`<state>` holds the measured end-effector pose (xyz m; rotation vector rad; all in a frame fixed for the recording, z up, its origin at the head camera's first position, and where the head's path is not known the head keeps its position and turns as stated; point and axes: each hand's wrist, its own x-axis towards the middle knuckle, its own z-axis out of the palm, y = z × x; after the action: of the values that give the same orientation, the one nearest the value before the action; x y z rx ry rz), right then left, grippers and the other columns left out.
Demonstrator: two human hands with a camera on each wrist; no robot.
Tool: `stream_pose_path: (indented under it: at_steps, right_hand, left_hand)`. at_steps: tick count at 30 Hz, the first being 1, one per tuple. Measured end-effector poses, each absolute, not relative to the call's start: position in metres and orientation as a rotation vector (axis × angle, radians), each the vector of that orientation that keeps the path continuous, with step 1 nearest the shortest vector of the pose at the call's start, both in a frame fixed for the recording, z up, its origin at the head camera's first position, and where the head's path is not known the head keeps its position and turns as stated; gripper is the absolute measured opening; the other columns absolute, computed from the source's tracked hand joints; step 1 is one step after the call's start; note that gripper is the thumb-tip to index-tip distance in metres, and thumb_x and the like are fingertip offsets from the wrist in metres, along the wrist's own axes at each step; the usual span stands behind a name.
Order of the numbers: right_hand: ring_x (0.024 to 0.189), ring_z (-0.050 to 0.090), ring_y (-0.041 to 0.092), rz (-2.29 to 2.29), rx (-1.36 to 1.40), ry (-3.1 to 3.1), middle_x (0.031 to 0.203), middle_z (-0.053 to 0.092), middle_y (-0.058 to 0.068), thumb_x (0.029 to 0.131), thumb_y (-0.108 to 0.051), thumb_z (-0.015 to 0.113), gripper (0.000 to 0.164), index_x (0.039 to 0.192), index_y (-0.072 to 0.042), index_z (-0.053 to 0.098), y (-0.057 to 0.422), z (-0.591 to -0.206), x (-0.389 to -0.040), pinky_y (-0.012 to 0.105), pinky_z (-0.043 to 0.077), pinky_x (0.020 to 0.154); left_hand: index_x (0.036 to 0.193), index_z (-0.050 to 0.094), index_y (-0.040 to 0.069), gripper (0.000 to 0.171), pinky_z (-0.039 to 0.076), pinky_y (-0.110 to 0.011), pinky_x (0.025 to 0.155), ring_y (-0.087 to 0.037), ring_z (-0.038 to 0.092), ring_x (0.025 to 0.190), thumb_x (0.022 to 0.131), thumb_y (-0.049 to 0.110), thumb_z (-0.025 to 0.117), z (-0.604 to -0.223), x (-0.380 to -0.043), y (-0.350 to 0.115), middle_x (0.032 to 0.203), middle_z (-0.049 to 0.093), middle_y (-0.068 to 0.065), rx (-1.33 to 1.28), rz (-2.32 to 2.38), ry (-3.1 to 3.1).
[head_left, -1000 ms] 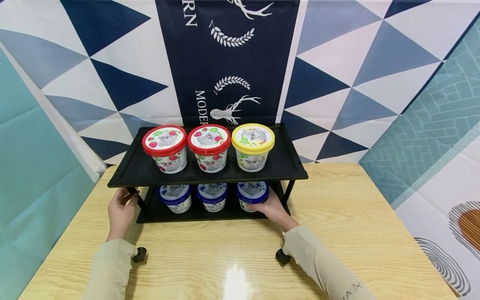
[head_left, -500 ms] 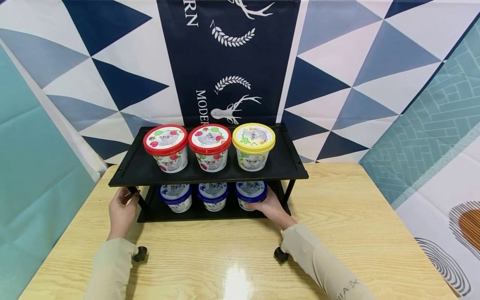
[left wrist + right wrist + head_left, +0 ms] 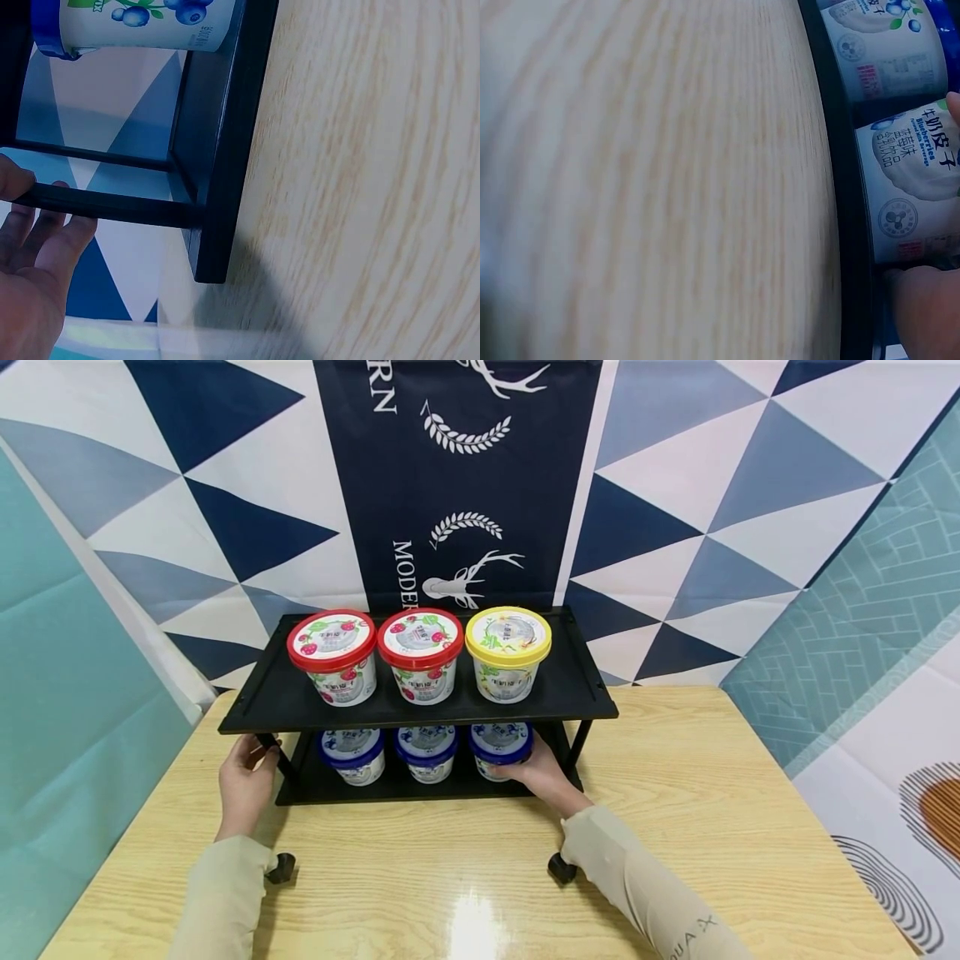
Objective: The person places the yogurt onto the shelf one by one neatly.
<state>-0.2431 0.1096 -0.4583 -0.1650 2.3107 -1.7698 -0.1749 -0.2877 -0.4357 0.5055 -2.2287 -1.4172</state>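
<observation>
A black two-tier shelf rack (image 3: 420, 718) stands against the wall, tubs on both tiers. My left hand (image 3: 247, 777) grips the rack's front left post (image 3: 127, 208), thumb on one side and fingers on the other. On the lower tier, my right hand (image 3: 538, 768) holds the rightmost blue-lidded blueberry tub (image 3: 501, 750) around its side. That tub's printed front (image 3: 915, 172) faces out in the right wrist view. Left of it stand a middle blue-lidded tub (image 3: 426, 756) and a left one (image 3: 352, 758). The upper tier partly hides all three.
The upper tier carries two red-lidded tubs (image 3: 332, 656) and a yellow-lidded tub (image 3: 507, 652). Under them, the wooden table (image 3: 420, 877) extends in front of the rack. A patterned wall covering (image 3: 645, 527) rises right behind.
My right hand has shifted the rightmost blue-lidded tub slightly left, then stayed nearly still. The left hand keeps its grip on the post.
</observation>
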Motion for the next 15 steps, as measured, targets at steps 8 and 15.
stream_pose_path:
  at_steps: [8, 15]
  right_hand:
    - [0.126, 0.046, 0.030, -1.768, -0.163, 2.316, 0.137, 0.046, 0.011, 0.069, -0.018, 0.083, 0.095, 0.145, -0.016, 0.026, 0.1086, -0.4592, -0.2449, 0.047, 0.040, 0.107]
    - [0.127, 0.045, 0.030, -1.760, -0.161, 2.312, 0.137, 0.046, 0.010, 0.067, -0.021, 0.084, 0.095, 0.144, -0.017, 0.027, 0.1079, -0.4590, -0.2456, 0.047, 0.039, 0.107]
  left_hand:
    - [0.126, 0.054, 0.007, 0.032, 0.044, -0.003, 0.080, 0.008, 0.050, 0.097, 0.094, 0.008, 0.050, -0.4368, -0.1751, -0.2886, 0.118, 0.057, -0.007, 0.522, -1.408, -2.242]
    - [0.128, 0.053, 0.009, 0.033, 0.042, 0.000, 0.079, 0.010, 0.048, 0.098, 0.095, 0.010, 0.050, -0.4365, -0.1748, -0.2889, 0.121, 0.056, -0.007, 0.521, -1.415, -2.255]
